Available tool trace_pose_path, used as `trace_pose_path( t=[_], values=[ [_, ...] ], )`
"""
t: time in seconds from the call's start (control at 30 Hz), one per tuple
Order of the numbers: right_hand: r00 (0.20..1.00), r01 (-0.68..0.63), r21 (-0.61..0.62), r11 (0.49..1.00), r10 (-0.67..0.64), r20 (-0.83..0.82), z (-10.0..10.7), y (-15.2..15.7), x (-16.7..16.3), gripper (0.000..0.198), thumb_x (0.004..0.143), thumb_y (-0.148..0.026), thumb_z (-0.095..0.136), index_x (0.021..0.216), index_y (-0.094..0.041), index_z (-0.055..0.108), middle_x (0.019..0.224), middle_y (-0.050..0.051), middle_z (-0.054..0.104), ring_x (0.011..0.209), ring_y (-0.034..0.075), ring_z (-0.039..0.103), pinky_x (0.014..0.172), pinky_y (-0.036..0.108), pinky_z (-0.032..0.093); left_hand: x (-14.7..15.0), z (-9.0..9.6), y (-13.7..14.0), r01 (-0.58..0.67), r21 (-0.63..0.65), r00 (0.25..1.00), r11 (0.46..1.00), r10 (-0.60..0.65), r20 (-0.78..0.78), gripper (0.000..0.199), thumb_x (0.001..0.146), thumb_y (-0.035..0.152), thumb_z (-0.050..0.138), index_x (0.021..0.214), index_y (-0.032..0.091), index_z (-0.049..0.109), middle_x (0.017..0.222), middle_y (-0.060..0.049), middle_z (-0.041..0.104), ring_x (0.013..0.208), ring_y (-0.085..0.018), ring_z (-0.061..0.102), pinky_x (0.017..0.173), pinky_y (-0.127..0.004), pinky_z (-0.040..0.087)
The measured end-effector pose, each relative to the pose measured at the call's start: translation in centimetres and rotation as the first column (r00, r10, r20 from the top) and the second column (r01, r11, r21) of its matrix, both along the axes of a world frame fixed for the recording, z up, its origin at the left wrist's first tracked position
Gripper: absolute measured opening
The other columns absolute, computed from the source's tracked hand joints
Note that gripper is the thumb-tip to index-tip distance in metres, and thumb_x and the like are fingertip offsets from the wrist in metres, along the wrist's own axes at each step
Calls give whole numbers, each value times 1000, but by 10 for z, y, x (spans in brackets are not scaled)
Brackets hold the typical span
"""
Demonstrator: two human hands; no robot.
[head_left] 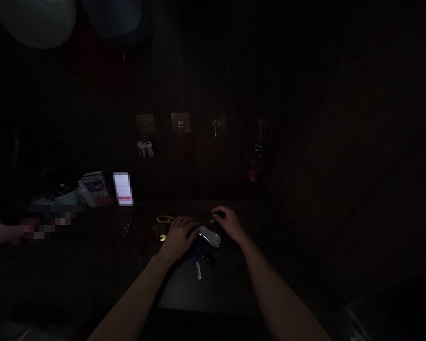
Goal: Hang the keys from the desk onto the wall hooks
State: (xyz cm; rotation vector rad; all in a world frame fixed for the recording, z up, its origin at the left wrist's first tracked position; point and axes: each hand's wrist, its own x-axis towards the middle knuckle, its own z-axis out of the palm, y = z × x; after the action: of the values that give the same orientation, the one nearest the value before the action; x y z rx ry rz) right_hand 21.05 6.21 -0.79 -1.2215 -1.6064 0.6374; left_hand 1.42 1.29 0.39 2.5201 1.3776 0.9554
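In dim light, the thumb and fingers of my left hand [177,237] meet the near end of a silver-trimmed key fob [210,237] and appear to pinch it. My right hand [230,223] is just beyond the fob, its thumb and forefinger curled together around a small dark piece too dim to name. Below the fob lie a key [198,270] with a blue head and a dark oval fob [209,258]. Left of my left hand are a yellow ring [165,219] and a small yellow wrench-shaped piece [163,238].
Hooks line the dark back panel; a bunch of keys [145,148] hangs at left and a red keychain [252,171] at right. A lit phone [123,189] and a small box [96,188] stand at left. A beaded strand [127,228] lies nearby. Another person's arm [3,230] reaches in.
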Motion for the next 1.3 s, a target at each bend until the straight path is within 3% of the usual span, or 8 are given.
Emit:
trace_pose_path(
  t=[0.1,0.27,0.53,0.83,1.0,1.13,1.23,1.3],
  values=[
    [973,-77,55,996,63,221,6,-8,4,11,70,-21,60,75,-24,70,96,3,64,96,19,55,90,36,38,0,-1,-3,13,4,1000,1000,-13,13,24,85,30,47,101,24,64,106,-5,65,107,-21,53,95,-44,39],
    [933,-80,4,997,74,353,13,-16,9,12,71,-21,63,79,-26,70,109,5,60,106,22,51,93,41,36,-3,0,-2,12,20,997,1000,-14,71,20,85,28,48,88,22,66,95,-5,67,98,-20,57,89,-39,43],
    [887,-114,-58,992,128,444,13,-17,11,16,77,-20,57,81,-27,71,121,5,54,116,24,45,97,45,33,-6,1,0,-23,-31,992,999,27,124,29,88,32,41,81,20,66,92,-7,66,93,-20,58,86,-36,44],
    [850,-181,-92,979,203,486,4,-16,13,21,73,-22,65,91,-30,69,137,3,42,130,27,30,102,48,27,-7,-1,2,-45,-41,983,998,52,177,28,89,34,39,84,20,63,89,-6,66,88,-20,58,81,-35,44],
    [858,-117,-9,993,106,503,12,-20,6,6,71,-20,65,75,-24,67,124,4,52,119,25,42,94,44,32,-7,-1,2,-54,-33,983,998,59,172,28,89,33,38,83,20,62,87,-5,65,86,-19,57,80,-35,44],
    [919,-69,33,997,51,391,20,-21,0,3,74,-24,61,74,-24,64,89,2,64,91,20,55,84,37,38,-6,0,2,-59,-36,978,998,65,199,28,89,33,39,84,19,62,87,-6,66,86,-19,57,81,-35,44],
    [992,-50,-11,999,51,117,22,-19,-5,7,73,-30,58,73,-23,60,74,-1,63,75,17,57,73,31,41,-3,1,3,-65,-55,971,996,76,225,29,89,34,38,82,20,63,86,-5,67,86,-19,58,80,-34,44],
    [993,-39,-68,997,31,-116,22,-18,-11,13,69,-35,61,70,-22,58,69,-2,61,69,17,57,65,29,43,1,2,4,-53,-83,968,995,71,242,30,89,34,38,81,21,63,86,-4,68,85,-19,60,80,-33,44]
  ],
)
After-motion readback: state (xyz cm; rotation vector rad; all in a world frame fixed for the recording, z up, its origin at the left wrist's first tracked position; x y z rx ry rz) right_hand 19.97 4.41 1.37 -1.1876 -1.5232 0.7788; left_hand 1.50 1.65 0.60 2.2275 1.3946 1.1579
